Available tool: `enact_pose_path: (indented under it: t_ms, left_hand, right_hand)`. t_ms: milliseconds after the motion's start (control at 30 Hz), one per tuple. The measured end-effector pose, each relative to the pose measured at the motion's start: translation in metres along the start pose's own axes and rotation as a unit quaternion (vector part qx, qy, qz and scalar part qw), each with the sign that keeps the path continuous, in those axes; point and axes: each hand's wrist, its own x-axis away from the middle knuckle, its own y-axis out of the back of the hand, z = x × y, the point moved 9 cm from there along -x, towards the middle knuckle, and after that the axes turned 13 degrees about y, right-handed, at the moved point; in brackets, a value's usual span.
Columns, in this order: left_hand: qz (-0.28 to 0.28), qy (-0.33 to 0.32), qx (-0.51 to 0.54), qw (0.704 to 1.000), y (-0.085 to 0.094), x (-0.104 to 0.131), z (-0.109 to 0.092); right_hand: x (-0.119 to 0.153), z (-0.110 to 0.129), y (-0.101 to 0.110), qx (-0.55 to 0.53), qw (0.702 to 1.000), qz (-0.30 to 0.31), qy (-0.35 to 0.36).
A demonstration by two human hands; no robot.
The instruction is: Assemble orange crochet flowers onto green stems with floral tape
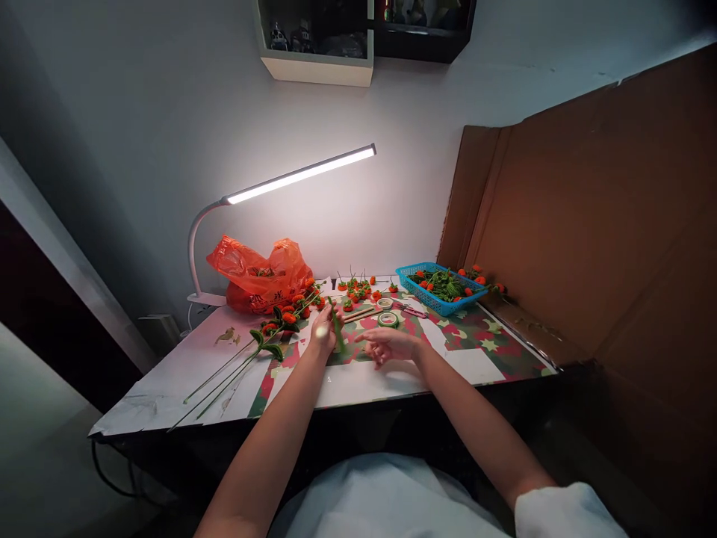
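My left hand (325, 330) is closed around a thin green strip (338, 329), which stands up past the fingers and hangs down beside the palm. I cannot tell whether it is tape or a fuzzy stem. To its right, my right hand (389, 345) hovers low over the table with the index finger stretched toward the strip and the other fingers loosely bent, holding nothing visible. Just behind the right hand lies a roll of green tape (388, 320). A paler tape roll (385, 303) and red-handled pliers or scissors (414, 311) are farther back.
Long-stemmed orange flowers (288, 317) lie left of my hands. An orange plastic bag (263, 288) stands behind them, under a lit lamp (302, 173). Short orange flowers (358, 290) sit at the back. A blue basket (442, 306) of green pieces stands right, beside a cardboard wall (594, 209).
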Motion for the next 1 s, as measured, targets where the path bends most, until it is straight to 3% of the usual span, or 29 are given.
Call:
enact_pose_path:
  t_ms: [67,100,167,233,267,333,467,700,800,867,900,1000]
  left_hand:
    - [-0.005,-0.011,-0.014,1.0,0.002,-0.001,-0.001]
    - [0.0,-0.015,-0.037,0.999,0.0,-0.001,-0.001]
    - [0.003,-0.018,-0.102,0.995,-0.004,-0.001,0.003]
    - [-0.009,-0.014,-0.162,0.987,-0.006,0.0,0.009]
    - [-0.013,-0.01,-0.184,0.983,-0.006,0.001,0.011]
    - [-0.011,-0.001,-0.215,0.977,-0.008,0.003,0.015]
    - [0.005,0.023,-0.235,0.972,-0.01,0.008,0.019]
    - [0.024,0.067,-0.236,0.969,-0.014,0.009,0.026]
    - [0.042,0.087,-0.241,0.966,-0.019,0.009,0.032]
    - [0.045,0.09,-0.239,0.966,-0.021,0.009,0.034]
    - [0.044,0.092,-0.239,0.966,-0.022,0.009,0.035]
    - [0.05,0.087,-0.231,0.968,-0.022,0.009,0.036]
  right_hand:
    - [0.005,0.025,0.057,0.147,0.975,-0.155,0.057]
    - [0.013,0.04,0.086,0.238,0.938,-0.241,0.076]
    - [0.033,0.06,0.13,0.432,0.825,-0.36,0.049]
    - [0.039,0.061,0.152,0.561,0.742,-0.366,-0.028]
    - [0.039,0.058,0.157,0.601,0.717,-0.35,-0.052]
    - [0.035,0.049,0.162,0.64,0.694,-0.319,-0.085]
    - [0.027,0.042,0.165,0.645,0.69,-0.311,-0.107]
    - [0.024,0.049,0.169,0.628,0.696,-0.335,-0.09]
    - [0.028,0.061,0.163,0.595,0.696,-0.399,-0.045]
    - [0.027,0.069,0.152,0.512,0.735,-0.444,0.026]
    - [0.022,0.07,0.143,0.451,0.768,-0.449,0.066]
    - [-0.002,0.064,0.105,0.24,0.867,-0.41,0.148]
